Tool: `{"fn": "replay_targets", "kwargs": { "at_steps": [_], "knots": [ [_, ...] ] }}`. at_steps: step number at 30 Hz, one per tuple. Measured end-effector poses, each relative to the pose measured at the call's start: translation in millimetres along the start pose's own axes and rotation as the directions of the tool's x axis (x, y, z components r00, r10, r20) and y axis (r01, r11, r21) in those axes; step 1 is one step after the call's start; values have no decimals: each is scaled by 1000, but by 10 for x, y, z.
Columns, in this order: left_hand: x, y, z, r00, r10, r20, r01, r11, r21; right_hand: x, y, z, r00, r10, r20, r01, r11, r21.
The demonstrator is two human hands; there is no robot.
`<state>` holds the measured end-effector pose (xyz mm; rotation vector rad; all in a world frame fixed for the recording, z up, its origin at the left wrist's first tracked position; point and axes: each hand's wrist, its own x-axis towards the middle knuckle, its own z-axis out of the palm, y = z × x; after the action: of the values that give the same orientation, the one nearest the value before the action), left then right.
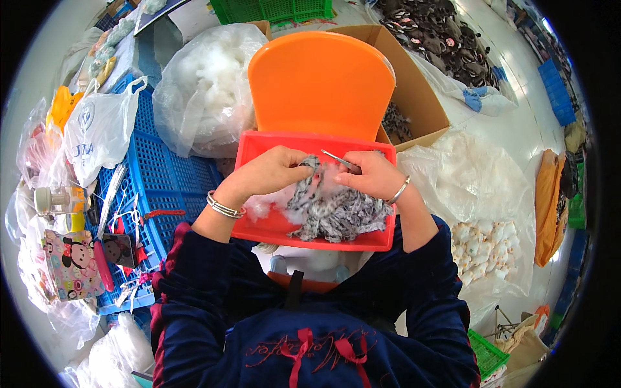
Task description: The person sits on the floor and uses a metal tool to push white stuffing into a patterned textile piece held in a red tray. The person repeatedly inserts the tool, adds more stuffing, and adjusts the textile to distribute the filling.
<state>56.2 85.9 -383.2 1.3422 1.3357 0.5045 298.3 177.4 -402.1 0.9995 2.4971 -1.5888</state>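
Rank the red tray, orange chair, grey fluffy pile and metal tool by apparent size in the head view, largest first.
1. Red tray and orange chair: too alike in visible size to rank.
2. Grey fluffy pile.
3. Metal tool, partly hidden by the right hand.

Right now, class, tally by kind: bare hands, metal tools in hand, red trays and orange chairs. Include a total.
Left hand and right hand: 2
Metal tool: 1
Red tray: 1
Orange chair: 1
Total: 5
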Motion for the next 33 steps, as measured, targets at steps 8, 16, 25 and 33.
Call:
{"fn": "replay_targets", "kwargs": {
  "at_steps": [8, 16, 25, 33],
  "knots": [
    [26, 10, 60, 996, 90, 18, -88, 990, -115, 47, -225, 245, 966, -65, -251, 204, 786, 583],
    [-62, 209, -44, 992, -18, 126, 10, 998, 70, 98, -133, 137, 940, 84, -330, 212, 616, 759],
    [-148, 98, -256, 972, 19, 233, -54, 988, 144, -134, 66, -238, 838, 214, -502, 390, 408, 825],
    [-144, 77, -71, 994, 110, -5, -90, 832, 547, -198, -43, -257, 869, 142, -473, 383, 412, 827]
  ]
}}
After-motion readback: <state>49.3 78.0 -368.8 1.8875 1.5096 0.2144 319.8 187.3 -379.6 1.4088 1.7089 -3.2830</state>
